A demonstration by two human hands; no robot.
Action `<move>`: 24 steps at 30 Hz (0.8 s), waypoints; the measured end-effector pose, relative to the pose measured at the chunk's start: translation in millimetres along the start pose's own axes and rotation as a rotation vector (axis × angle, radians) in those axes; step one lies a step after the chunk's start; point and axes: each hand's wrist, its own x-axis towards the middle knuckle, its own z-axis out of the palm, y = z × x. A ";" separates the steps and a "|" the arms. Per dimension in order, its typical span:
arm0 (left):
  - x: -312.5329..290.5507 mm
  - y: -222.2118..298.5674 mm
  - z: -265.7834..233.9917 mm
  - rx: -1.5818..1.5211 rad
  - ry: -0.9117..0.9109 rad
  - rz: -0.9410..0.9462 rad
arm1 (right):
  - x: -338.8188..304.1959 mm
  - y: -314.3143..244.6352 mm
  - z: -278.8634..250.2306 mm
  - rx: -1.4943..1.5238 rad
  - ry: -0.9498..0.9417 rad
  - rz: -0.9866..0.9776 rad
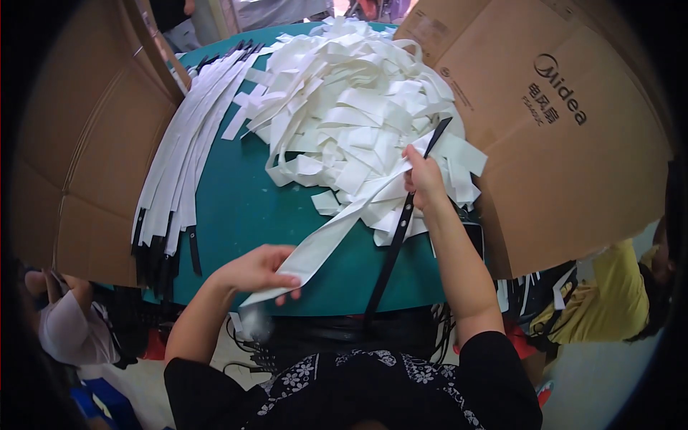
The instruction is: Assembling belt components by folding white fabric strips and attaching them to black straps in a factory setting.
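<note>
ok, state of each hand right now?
Left hand: closed, holding the white strip near its lower end.
Right hand: closed, holding the black strap and the same strip farther up.

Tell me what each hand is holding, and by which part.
The left hand holds a white strip near its lower end; the right hand grips the upper part of that strip and of a black eyeleted strap.

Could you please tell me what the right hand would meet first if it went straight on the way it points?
Past the white strip it grips, the right hand would probably meet the heap of loose white strips first; depth is unclear, so it may pass above them.
</note>
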 end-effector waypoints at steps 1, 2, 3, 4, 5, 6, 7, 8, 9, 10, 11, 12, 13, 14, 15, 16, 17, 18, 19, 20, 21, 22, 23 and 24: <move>-12.1 -15.8 -9.4 0.064 0.036 -0.120 | 6.8 0.0 4.0 -0.058 0.037 -0.023; -25.9 -35.6 -14.1 0.024 0.096 -0.103 | 14.8 0.0 12.7 -0.115 0.063 -0.043; -35.4 -52.9 -19.4 -0.015 0.146 -0.086 | 29.6 3.1 14.4 -0.207 0.059 -0.078; -40.1 -60.1 -22.5 -0.040 0.173 -0.053 | 60.4 12.7 5.5 -0.365 0.126 -0.308; -39.7 -58.4 -20.2 -0.048 0.174 -0.041 | 88.7 21.1 0.0 -0.526 0.190 -0.533; -38.3 -57.7 -17.6 -0.067 0.184 -0.031 | 89.3 6.5 14.1 -0.737 0.219 -0.521; -34.5 -64.8 -16.9 0.072 0.185 -0.091 | 86.2 -16.4 33.4 -0.942 0.238 -0.514; -28.8 -70.4 -13.1 0.174 0.131 -0.075 | 93.8 -34.6 45.5 -1.114 0.266 -0.480; -19.5 -74.4 -9.3 0.284 0.065 -0.052 | 104.4 -49.4 49.6 -1.287 0.309 -0.445; -12.3 -78.9 -2.3 0.267 -0.001 0.006 | 117.4 -59.6 49.7 -1.289 0.311 -0.445; -7.2 -76.4 5.6 0.281 0.017 -0.024 | 129.8 -69.6 47.9 -1.350 0.299 -0.500; -6.7 -76.0 11.8 0.291 0.044 -0.055 | 129.6 -75.1 53.2 -1.409 0.277 -0.560; 4.8 -95.9 10.9 0.193 0.092 0.043 | 127.0 -77.6 56.4 -1.410 0.278 -0.566; 9.1 -91.5 14.1 -0.033 0.164 0.070 | 113.8 -79.9 64.6 -1.323 0.107 -0.534; 12.3 -84.8 15.7 -0.261 0.241 0.100 | 100.6 -78.3 73.8 -1.229 -0.066 -0.505; 17.8 -84.9 7.4 -0.321 0.254 0.116 | 87.0 -70.8 76.1 -1.179 -0.315 -0.551; 22.1 -85.0 -0.1 -0.373 0.283 0.147 | 68.3 -58.1 80.5 -1.116 -0.574 -0.592; 23.8 -85.3 -7.2 -0.429 0.316 0.175 | 25.7 -51.8 96.5 -1.340 -0.677 -0.639; 25.9 -81.1 -10.5 -0.437 0.344 0.171 | 9.6 -33.2 95.5 -1.312 -0.826 -0.759; 27.9 -77.5 -12.1 -0.439 0.347 0.170 | -9.6 -18.1 98.2 -1.398 -0.862 -0.826; 30.6 -72.0 -11.5 -0.406 0.380 0.189 | -29.2 -10.4 98.4 -1.493 -0.876 -0.823; 32.1 -65.6 -10.7 -0.369 0.409 0.208 | -41.8 -3.8 97.2 -1.567 -0.862 -0.806; 28.5 -58.0 -10.9 -0.343 0.396 0.190 | -47.8 5.2 96.5 -1.638 -0.857 -0.787; 29.0 -58.0 -8.8 -0.342 0.394 0.187 | -47.7 16.7 91.8 -1.597 -0.813 -0.829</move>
